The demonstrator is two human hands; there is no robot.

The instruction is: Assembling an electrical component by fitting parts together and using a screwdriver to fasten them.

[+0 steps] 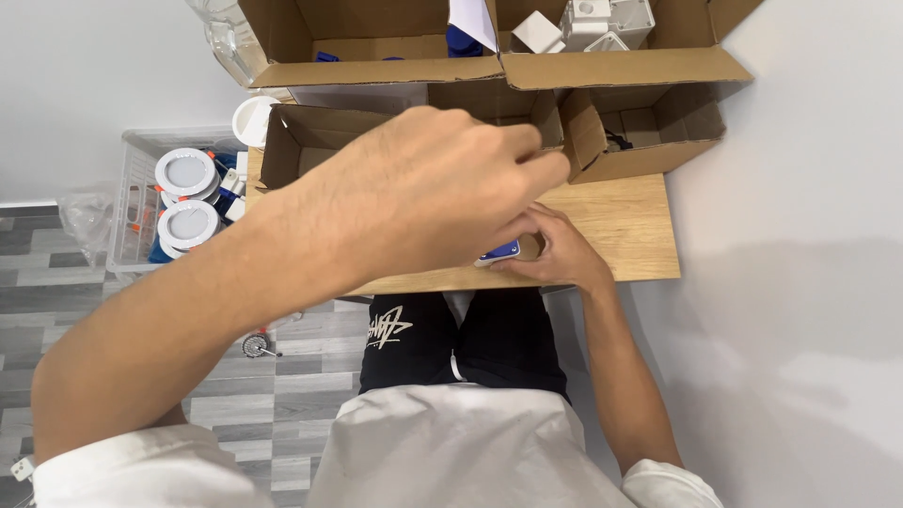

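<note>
**Blue part pinned at the table's near edge**

A small blue and white part point(499, 252) is held by the right hand point(555, 252) at the front edge of the wooden table point(621, 226), fingers closed around it. Its long axis appears to run from 9 to 3 o'clock, tilted slightly. The left hand point(423, 188) is raised above it, at about 11 o'clock from the part, fingertips pinched together toward 3 o'clock; whether anything is held there cannot be told. An open cardboard box point(301, 141) lies beyond, at 12 o'clock.

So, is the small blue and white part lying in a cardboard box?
No, the small blue and white part rests on the wooden table under the right hand.
</note>
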